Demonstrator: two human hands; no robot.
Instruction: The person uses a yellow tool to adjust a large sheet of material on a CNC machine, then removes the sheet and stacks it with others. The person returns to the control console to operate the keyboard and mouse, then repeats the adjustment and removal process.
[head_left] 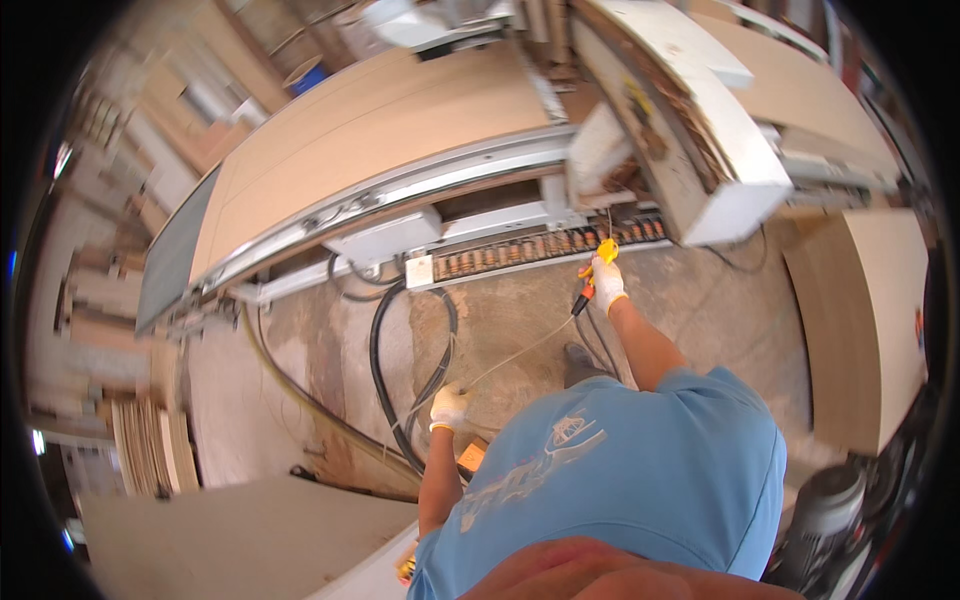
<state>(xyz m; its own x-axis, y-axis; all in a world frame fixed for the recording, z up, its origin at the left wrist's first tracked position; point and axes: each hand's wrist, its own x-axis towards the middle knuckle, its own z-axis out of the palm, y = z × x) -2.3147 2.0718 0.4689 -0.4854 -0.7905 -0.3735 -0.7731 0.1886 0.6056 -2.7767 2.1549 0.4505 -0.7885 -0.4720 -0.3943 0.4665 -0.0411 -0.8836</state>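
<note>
My right hand (608, 284), in a white glove with a yellow cuff, is closed around a yellow and orange air blow gun (607, 249). The gun's thin nozzle points away from me, toward the machine's lower side. Just beyond it runs a long open tray holding a ribbed cable chain (510, 258), with brown dust in it. A thin pale air hose (521, 353) leads from the gun's handle down to my left hand (449, 406). That hand, gloved the same way, is closed on the hose, low and to the left.
A large brown board (390, 125) lies on the machine bed, beneath a white gantry (735, 215) at right. Thick black hoses (378, 355) loop across the concrete floor. Stacked boards (860, 320) stand at right, with a motor (828, 500) nearer me. A grey panel (240, 535) lies at lower left.
</note>
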